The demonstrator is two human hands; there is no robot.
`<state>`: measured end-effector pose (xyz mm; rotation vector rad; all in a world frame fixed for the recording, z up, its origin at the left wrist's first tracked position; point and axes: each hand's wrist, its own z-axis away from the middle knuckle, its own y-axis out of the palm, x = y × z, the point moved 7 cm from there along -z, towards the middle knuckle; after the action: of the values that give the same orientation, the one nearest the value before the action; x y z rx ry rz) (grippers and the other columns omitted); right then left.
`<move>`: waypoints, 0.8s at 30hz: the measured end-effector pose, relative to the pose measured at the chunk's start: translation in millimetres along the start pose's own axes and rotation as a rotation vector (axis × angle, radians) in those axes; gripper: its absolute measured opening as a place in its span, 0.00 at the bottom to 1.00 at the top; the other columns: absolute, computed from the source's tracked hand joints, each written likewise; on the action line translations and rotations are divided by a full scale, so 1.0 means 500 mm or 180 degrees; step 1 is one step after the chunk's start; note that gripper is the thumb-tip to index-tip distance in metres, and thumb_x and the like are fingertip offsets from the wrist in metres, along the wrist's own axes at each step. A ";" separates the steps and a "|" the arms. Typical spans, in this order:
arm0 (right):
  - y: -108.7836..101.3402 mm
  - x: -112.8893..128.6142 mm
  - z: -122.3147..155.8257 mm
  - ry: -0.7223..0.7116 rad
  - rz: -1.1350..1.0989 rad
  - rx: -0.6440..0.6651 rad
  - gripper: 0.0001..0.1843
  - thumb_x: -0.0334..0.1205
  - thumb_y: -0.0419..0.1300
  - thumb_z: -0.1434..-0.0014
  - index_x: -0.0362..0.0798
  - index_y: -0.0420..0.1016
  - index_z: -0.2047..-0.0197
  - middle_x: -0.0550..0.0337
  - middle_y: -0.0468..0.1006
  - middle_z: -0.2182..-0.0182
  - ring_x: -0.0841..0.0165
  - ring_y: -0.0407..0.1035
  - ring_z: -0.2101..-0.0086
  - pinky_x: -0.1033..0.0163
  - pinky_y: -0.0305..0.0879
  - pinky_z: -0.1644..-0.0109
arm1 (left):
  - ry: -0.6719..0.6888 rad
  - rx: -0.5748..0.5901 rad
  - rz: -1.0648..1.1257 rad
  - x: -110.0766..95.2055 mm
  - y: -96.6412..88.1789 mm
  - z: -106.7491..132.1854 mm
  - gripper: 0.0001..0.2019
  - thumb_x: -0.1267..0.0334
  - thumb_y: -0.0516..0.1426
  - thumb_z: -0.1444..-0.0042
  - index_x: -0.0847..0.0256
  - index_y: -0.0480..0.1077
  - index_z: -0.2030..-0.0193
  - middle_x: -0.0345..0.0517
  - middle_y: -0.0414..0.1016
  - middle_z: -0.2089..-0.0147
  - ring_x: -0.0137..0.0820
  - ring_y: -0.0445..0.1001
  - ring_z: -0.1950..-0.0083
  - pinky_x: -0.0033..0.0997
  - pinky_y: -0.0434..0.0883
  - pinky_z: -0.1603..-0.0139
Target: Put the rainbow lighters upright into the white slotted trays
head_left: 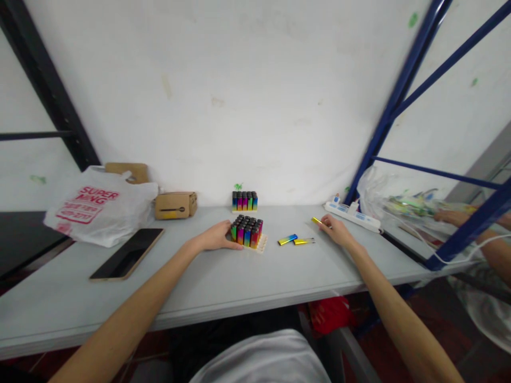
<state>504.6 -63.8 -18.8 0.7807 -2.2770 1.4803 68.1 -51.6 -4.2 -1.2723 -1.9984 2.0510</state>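
My left hand (pixel 219 238) rests on the grey table (pixel 223 287) with its fingers against the left side of a white tray of rainbow-coloured lighters (pixel 247 232). My right hand (pixel 332 227) lies further right, its fingers closed on a yellow lighter (pixel 316 220) at the fingertips. Two more lighters lie loose between the hands: a blue-and-yellow one (pixel 287 239) and a yellow one (pixel 303 241). A second small block of lighters (pixel 245 200) stands at the back by the wall.
A white plastic bag with red print (pixel 99 210), a small cardboard box (pixel 175 205) and a dark phone (pixel 128 253) lie to the left. A white power strip (pixel 353 214) and blue shelf posts (pixel 399 101) stand to the right. Another person's arm (pixel 455 217) shows at far right.
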 end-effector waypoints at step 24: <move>0.232 0.328 -0.054 -0.0058 -0.1699 0.0109 0.30 0.67 0.50 0.39 0.50 0.57 0.77 0.68 0.58 0.83 0.73 0.54 0.79 0.66 0.52 0.74 | 0.0044 0.0034 -0.0190 -0.004 0.001 0.000 0.37 0.32 0.65 0.62 0.61 0.74 0.53 0.51 0.78 0.54 0.48 0.75 0.54 0.43 0.72 0.51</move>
<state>302.7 -47.1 -5.8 1.2902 -1.8488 1.2586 69.5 -52.5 -3.5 -1.2060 -1.9915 2.0183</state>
